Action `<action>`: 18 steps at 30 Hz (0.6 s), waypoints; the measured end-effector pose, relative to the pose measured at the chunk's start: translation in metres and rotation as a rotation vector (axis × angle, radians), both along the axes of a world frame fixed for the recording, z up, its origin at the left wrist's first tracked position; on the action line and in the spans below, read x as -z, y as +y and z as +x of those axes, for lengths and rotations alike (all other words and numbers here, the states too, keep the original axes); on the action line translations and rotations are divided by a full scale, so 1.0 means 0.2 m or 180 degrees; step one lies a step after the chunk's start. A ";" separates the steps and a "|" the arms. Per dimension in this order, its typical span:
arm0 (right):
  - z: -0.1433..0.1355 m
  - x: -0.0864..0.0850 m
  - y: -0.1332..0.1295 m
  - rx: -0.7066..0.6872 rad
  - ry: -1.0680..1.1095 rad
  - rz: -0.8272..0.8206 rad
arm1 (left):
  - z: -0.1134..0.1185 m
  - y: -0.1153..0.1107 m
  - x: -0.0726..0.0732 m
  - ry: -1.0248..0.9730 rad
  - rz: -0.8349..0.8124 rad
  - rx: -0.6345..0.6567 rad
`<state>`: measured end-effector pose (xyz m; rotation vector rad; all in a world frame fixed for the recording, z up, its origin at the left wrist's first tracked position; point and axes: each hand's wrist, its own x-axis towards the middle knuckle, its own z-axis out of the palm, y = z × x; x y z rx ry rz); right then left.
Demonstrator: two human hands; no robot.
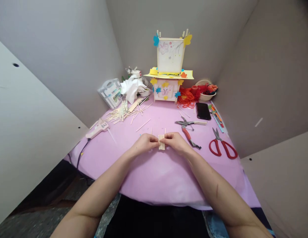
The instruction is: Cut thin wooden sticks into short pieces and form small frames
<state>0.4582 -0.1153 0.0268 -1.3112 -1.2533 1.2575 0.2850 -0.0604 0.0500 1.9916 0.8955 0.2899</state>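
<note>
Between my hands, over the pink-covered table [154, 178], is a small bundle of short pale wooden sticks [161, 145] lying side by side. My left hand [147, 142] pinches the bundle's left edge with thumb and fingers. From the other side, my right hand [174, 140] grips it, with the fingertips over its upper part. Two thin sticks stand out just beyond the hands, one on each side. Right of my right hand lie pruning shears [186, 130] with red handles. Red-handled scissors [222, 145] rest farther right.
Loose sticks [119, 114] and a glue gun [98, 129] lie at left. A decorated paper-and-stick lantern [170, 59] stands at the back. A black phone [203, 111], pens and red cord [187, 96] are at right. Wall panels enclose the table.
</note>
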 end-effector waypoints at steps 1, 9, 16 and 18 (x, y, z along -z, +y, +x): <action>0.00 0.00 0.00 0.0002 0.0076 -0.0068 | 0.00 0.00 -0.01 0.0027 -0.0093 -0.0005; 0.00 0.04 0.00 0.0039 0.0079 -0.0107 | 0.01 0.00 0.01 0.0127 -0.0100 0.0001; -0.04 0.03 -0.03 0.0730 -0.0817 0.0878 | 0.00 -0.01 0.01 -0.0115 0.0869 -0.0462; -0.05 0.04 -0.04 0.0785 -0.0789 0.1009 | -0.07 0.06 -0.03 -0.0074 0.1203 -0.0549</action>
